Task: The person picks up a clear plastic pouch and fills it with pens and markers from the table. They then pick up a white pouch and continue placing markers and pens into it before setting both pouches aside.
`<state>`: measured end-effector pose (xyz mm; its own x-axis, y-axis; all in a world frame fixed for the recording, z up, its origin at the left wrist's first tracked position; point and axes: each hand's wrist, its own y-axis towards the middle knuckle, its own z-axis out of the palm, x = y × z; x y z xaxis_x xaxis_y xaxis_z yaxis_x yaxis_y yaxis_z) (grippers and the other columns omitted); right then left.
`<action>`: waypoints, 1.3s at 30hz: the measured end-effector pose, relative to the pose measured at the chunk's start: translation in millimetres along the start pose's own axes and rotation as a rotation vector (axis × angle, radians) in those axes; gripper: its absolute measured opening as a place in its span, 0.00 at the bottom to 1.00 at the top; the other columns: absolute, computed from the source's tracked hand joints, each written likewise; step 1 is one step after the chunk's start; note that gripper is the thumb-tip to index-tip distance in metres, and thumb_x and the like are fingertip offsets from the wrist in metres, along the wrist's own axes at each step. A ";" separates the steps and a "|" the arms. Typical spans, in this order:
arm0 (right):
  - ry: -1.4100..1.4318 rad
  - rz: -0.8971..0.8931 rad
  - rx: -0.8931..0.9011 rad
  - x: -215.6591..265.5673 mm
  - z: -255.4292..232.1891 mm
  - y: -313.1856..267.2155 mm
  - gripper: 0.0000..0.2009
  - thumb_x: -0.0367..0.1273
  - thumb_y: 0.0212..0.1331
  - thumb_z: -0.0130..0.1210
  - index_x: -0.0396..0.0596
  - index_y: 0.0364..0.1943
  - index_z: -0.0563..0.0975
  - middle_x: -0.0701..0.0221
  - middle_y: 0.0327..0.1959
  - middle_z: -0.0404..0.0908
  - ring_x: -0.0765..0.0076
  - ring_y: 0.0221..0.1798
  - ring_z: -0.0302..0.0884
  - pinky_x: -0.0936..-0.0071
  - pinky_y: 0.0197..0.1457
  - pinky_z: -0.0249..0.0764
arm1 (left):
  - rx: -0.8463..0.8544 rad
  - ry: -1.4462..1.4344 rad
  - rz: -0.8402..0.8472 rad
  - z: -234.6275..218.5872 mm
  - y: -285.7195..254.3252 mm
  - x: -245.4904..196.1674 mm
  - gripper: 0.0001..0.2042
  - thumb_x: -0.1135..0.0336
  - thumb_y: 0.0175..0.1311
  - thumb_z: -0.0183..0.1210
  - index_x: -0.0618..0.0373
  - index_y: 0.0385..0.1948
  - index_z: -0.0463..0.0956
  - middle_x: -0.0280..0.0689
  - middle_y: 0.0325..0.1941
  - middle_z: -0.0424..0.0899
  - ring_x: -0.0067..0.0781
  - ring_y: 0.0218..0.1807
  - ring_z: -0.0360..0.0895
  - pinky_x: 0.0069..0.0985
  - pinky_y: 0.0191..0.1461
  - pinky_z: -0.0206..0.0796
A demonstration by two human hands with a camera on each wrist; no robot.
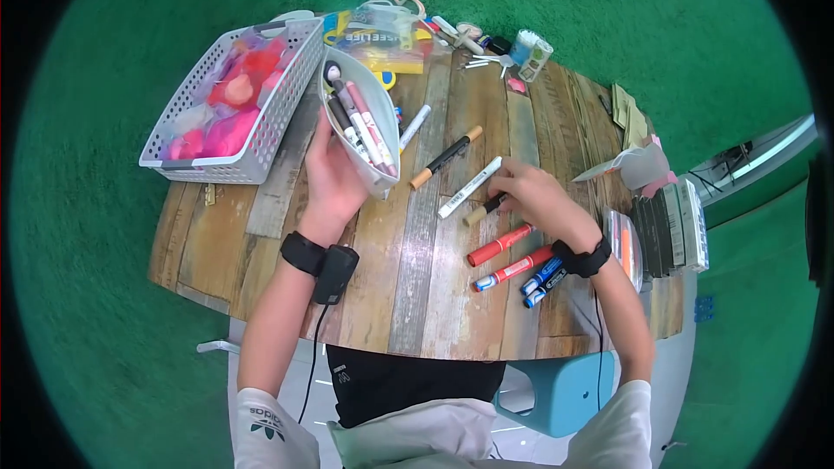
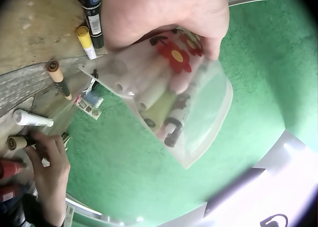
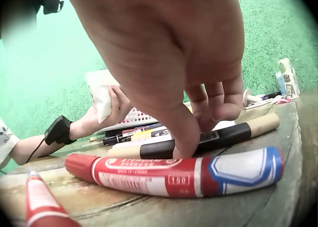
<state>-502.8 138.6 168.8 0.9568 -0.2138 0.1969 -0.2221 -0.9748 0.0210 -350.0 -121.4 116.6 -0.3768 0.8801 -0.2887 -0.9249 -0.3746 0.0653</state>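
Bare hands above a wood-plank table [image 1: 382,295], seen from the head and both wrists. The left hand [image 1: 337,182], partly closed, grips a translucent pouch [image 1: 382,97] by its lower part, at left of centre; the pouch's mouth gapes and several pens [image 1: 365,126], white, pink and dark, lie inside. The left wrist view shows red flowers [image 2: 178,58] printed on the pouch wall. The right hand [image 1: 543,200], to the right of the pouch, has its thumb and fingers drawn in around the black barrel of a tan-ended marker [image 1: 474,216]; whether that marker bears on the table cannot be told. Just beside it, on the far left side, lies a white marker [image 1: 470,188]; farther off, toward the pouch, lies a black marker with orange ends [image 1: 446,157]. On the near side of the right hand are two red markers [image 1: 500,245], the nearer with a blue-and-white end, and blue-and-black markers [image 1: 543,276] next to them. Far left: a white perforated basket [image 1: 276,126] holding pink and red items [image 1: 234,91]. Far centre: a clear bag [image 1: 382,52] with yellow parts. Right edge: a row of upright boxes or books [image 1: 673,226], kind uncertain. Below the near edge: a light-blue stool [image 1: 560,395]. Each wrist wears a black band [image 1: 304,254].
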 end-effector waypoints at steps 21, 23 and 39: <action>0.989 0.201 -0.418 81.7 -56.6 65.9 0.11 0.31 0.63 0.57 0.37 0.44 0.75 0.73 0.26 0.79 0.83 0.24 0.75 0.83 0.26 0.68 | -0.049 0.197 -0.093 18.8 -18.1 38.2 0.22 0.51 0.74 0.45 0.53 0.62 0.66 0.37 0.59 0.76 0.32 0.60 0.74 0.36 0.67 0.63; 0.871 0.252 -0.365 81.4 -47.0 73.2 0.13 0.31 0.59 0.60 0.34 0.41 0.76 0.65 0.22 0.80 0.76 0.21 0.78 0.76 0.25 0.71 | -0.040 0.209 -0.087 17.1 -20.7 42.0 0.22 0.51 0.75 0.45 0.53 0.62 0.66 0.36 0.59 0.76 0.31 0.60 0.74 0.36 0.66 0.63; 0.975 0.159 -0.836 74.6 -43.2 80.1 0.13 0.29 0.61 0.59 0.34 0.45 0.75 0.68 0.21 0.79 0.81 0.20 0.75 0.79 0.22 0.69 | -0.115 0.187 -0.190 19.3 -26.4 49.2 0.22 0.52 0.75 0.44 0.53 0.64 0.63 0.36 0.61 0.74 0.34 0.63 0.71 0.39 0.68 0.61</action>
<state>-457.3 47.3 227.5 0.4574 0.1559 0.8755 -0.7078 -0.5321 0.4646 -345.1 -62.5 119.2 -0.1712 0.8725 -0.4576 -0.9622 -0.2478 -0.1126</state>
